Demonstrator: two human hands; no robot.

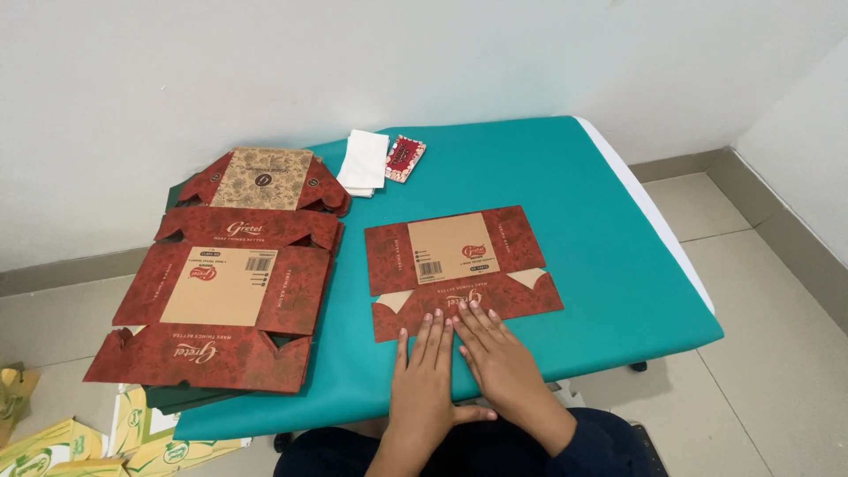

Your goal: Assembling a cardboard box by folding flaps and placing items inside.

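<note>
Hands (pixel 459 362) flat, covering carton (pixel 461 269) edge

Counted two hands: left hand (pixel 426 371) and right hand (pixel 502 358), both flat, fingers spread. One folded red-and-tan box blank (pixel 459 269) lay mid-counter (pixel 601 230) under the fingertips. One stack of unfolded red box blanks (pixel 221 274) overhung the counter's left edge; only the top sheet was countable, with dark green sheets beneath, number unclear. At the counter's far edge: one white folded paper (pixel 364 162) and one small red patterned packet (pixel 405 159). On the floor by the near-left corner: several yellow cartons (pixel 79 442), roughly three or four visible.
</note>
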